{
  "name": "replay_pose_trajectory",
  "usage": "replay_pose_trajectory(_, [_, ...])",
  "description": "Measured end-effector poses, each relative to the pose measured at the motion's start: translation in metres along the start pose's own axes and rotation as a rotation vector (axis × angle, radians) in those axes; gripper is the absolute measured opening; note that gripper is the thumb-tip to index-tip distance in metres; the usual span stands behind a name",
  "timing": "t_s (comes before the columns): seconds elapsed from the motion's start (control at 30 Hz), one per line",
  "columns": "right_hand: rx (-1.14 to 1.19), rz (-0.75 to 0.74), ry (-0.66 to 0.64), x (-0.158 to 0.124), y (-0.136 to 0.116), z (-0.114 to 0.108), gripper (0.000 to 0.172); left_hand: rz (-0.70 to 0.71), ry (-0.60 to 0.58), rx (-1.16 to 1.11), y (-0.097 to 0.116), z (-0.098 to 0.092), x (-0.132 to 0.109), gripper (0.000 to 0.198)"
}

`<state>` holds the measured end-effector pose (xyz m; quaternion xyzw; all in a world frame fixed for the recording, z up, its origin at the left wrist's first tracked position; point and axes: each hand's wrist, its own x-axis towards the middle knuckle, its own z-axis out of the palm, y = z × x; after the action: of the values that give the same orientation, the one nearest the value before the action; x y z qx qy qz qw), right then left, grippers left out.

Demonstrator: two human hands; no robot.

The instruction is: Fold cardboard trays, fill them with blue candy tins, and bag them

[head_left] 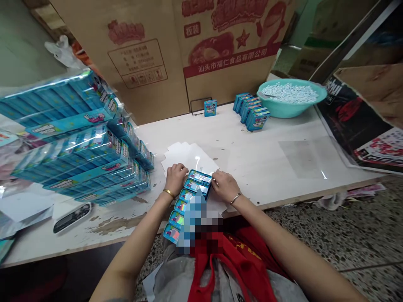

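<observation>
A row of small blue candy boxes (180,206) with colourful windows runs from the table edge toward my body; its near part is hidden by a blurred patch. At the row's far left corner is my left hand (176,178), its fingers curled closed; what they pinch, if anything, is hidden. My right hand (225,186) is closed with its fingertips against the far right corner of the row. Beyond both hands lie fanned white cards (189,154), with a bright glare streak on top.
Wrapped stacks of blue boxes (75,161) rise on the left, beside a white handheld device (72,217). A large carton (163,96) stands behind. Farther right are loose blue boxes (256,119), a turquoise basin (283,110) of pale candies, and a clear sheet (302,158).
</observation>
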<state>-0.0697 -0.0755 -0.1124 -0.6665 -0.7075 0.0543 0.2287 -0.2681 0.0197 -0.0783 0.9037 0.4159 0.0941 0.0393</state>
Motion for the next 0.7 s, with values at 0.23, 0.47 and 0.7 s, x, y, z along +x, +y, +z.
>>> replay_pose_trajectory(0.23, [0.032,0.07,0.316,-0.003,-0.017,-0.008,0.019,0.051,0.126,-0.207,-0.005,-0.007,0.01,0.013])
replay_pose_trajectory(0.47, [0.134,0.019,0.315,-0.009,-0.026,-0.016,0.018,-0.01,0.009,-0.328,-0.002,-0.024,0.01,0.021])
replay_pose_trajectory(0.7, [0.213,0.027,0.29,-0.01,-0.031,-0.024,0.016,-0.073,0.04,-0.374,0.006,-0.027,0.006,0.021])
